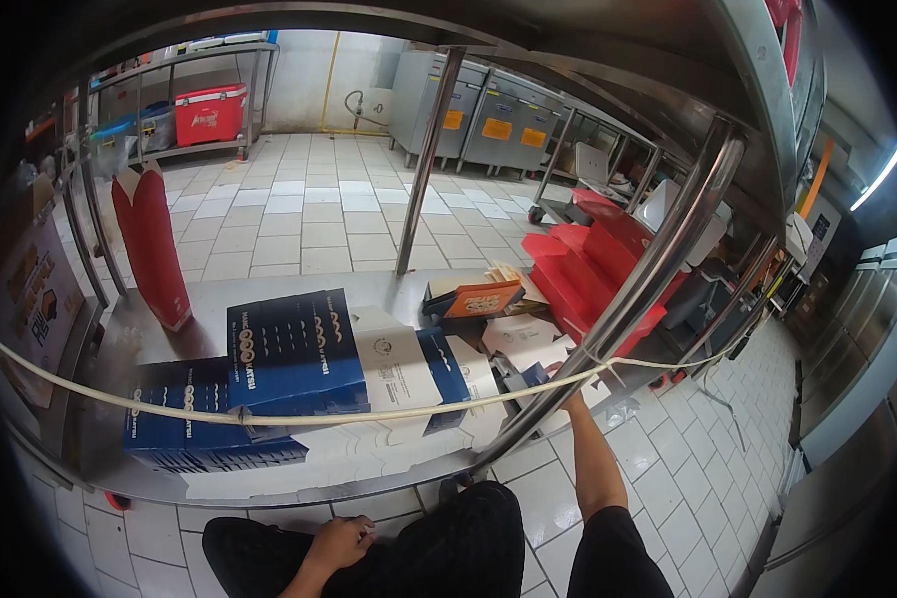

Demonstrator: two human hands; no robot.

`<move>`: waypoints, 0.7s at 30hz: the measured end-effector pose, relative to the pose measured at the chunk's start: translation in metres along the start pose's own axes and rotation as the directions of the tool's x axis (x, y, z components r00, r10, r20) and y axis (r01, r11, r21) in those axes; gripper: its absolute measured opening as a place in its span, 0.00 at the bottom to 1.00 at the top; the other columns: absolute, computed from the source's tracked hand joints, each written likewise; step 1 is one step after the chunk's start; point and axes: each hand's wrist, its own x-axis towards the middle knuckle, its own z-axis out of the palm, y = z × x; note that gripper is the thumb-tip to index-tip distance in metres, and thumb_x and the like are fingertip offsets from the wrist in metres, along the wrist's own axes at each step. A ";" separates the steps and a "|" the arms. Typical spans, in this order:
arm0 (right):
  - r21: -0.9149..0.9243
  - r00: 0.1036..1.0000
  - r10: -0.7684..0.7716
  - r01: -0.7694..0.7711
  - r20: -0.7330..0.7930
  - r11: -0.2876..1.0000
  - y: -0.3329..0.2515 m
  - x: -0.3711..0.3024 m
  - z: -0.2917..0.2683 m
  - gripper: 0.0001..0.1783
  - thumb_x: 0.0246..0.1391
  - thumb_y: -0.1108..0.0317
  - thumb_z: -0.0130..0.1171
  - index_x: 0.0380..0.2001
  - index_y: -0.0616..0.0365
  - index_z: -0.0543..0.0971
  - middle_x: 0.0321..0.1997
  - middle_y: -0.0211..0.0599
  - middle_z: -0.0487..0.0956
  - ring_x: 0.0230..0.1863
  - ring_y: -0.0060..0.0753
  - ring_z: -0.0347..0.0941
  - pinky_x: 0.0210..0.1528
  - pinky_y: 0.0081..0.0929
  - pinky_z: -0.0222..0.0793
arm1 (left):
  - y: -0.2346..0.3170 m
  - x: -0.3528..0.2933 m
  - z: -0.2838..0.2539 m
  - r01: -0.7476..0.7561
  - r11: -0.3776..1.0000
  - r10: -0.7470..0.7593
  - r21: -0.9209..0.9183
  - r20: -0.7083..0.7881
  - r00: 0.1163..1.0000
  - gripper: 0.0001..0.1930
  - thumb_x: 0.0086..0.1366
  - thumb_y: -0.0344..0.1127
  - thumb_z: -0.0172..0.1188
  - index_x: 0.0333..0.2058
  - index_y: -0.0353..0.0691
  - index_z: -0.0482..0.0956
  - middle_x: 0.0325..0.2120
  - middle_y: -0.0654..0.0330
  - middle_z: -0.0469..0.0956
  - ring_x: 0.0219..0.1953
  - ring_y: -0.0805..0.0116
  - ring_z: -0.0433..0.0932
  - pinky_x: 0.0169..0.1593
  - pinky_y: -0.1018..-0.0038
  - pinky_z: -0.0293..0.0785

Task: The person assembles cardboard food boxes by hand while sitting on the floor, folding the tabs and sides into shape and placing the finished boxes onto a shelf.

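My left hand (341, 543) rests on my dark-clad thigh, holding nothing, its fingers loosely bent. My right hand (572, 401) reaches in at the right end of the lower steel shelf (199, 344), beside folded white and grey cardboard; the slanting table leg and the cord hide most of its fingers. Along the shelf lie stacks of flattened cardboard boxes, blue ones (294, 354) with white panels (394, 369). Past them, near my right hand, are an orange-and-black box (483, 299) and red folded cartons (588, 264).
A pale cord (419, 410) sags across the shelf's front, passing the slanting steel leg (658, 259). The tabletop's underside (608, 65) hangs overhead. A red carton (154, 244) stands upright at left. Beyond the tiled floor are steel cabinets (508, 125) and a red cooler box (210, 115).
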 end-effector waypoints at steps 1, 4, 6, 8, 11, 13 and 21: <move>-0.027 1.000 -0.014 0.013 -0.022 1.000 0.014 -0.003 0.001 0.21 0.30 0.63 0.76 0.30 0.53 0.77 0.36 0.34 0.73 0.33 0.32 0.68 0.37 0.34 0.66 | -0.002 0.001 0.000 -0.008 1.000 0.008 0.006 -0.010 1.000 0.12 0.60 0.41 0.62 0.39 0.43 0.81 0.29 0.55 0.84 0.35 0.51 0.82 0.43 0.59 0.78; -0.086 0.994 0.094 -0.089 0.057 0.992 0.034 -0.008 0.019 0.15 0.40 0.63 0.71 0.32 0.55 0.79 0.34 0.33 0.75 0.33 0.29 0.69 0.37 0.30 0.66 | -0.008 -0.005 0.001 0.028 0.999 -0.028 0.023 -0.015 1.000 0.12 0.60 0.41 0.62 0.39 0.43 0.81 0.29 0.54 0.84 0.35 0.50 0.82 0.43 0.59 0.77; -0.104 0.910 0.353 -0.338 0.216 0.935 0.058 -0.027 -0.001 0.10 0.50 0.66 0.63 0.35 0.56 0.79 0.33 0.32 0.77 0.33 0.27 0.70 0.38 0.27 0.66 | -0.001 0.003 0.000 0.004 1.000 -0.004 -0.010 -0.010 1.000 0.12 0.60 0.40 0.62 0.39 0.43 0.81 0.30 0.53 0.84 0.36 0.49 0.82 0.43 0.59 0.77; -0.210 0.966 0.223 -0.192 0.133 0.959 0.069 -0.043 -0.023 0.09 0.55 0.68 0.57 0.39 0.57 0.80 0.35 0.31 0.79 0.38 0.28 0.73 0.43 0.26 0.67 | 0.007 0.010 0.002 -0.039 0.999 0.039 -0.028 0.024 0.999 0.12 0.60 0.40 0.62 0.40 0.43 0.82 0.30 0.53 0.84 0.36 0.49 0.82 0.43 0.59 0.77; -0.314 0.920 0.345 -0.388 -0.184 0.867 -0.013 -0.024 0.011 0.14 0.51 0.66 0.57 0.42 0.53 0.81 0.39 0.39 0.80 0.43 0.35 0.75 0.46 0.32 0.68 | -0.003 0.003 0.000 0.006 1.000 -0.006 0.007 -0.011 1.000 0.11 0.60 0.39 0.62 0.39 0.42 0.82 0.30 0.53 0.84 0.36 0.50 0.82 0.43 0.60 0.77; -0.234 0.798 0.408 -0.542 -0.444 0.807 -0.122 0.020 -0.021 0.15 0.49 0.67 0.57 0.42 0.52 0.82 0.40 0.48 0.81 0.46 0.46 0.76 0.48 0.40 0.69 | 0.000 0.003 0.002 -0.010 1.000 0.010 -0.023 -0.021 1.000 0.11 0.60 0.39 0.62 0.39 0.43 0.82 0.30 0.53 0.84 0.35 0.50 0.82 0.42 0.60 0.78; -0.358 0.633 0.576 -0.451 0.517 0.818 -0.425 -0.011 -0.142 0.16 0.50 0.74 0.53 0.43 0.50 0.79 0.22 0.51 0.76 0.24 0.58 0.74 0.29 0.47 0.71 | 0.036 -0.023 -0.019 -0.022 0.960 0.068 -0.278 0.157 0.985 0.17 0.67 0.48 0.56 0.44 0.41 0.80 0.36 0.53 0.83 0.40 0.57 0.82 0.45 0.66 0.77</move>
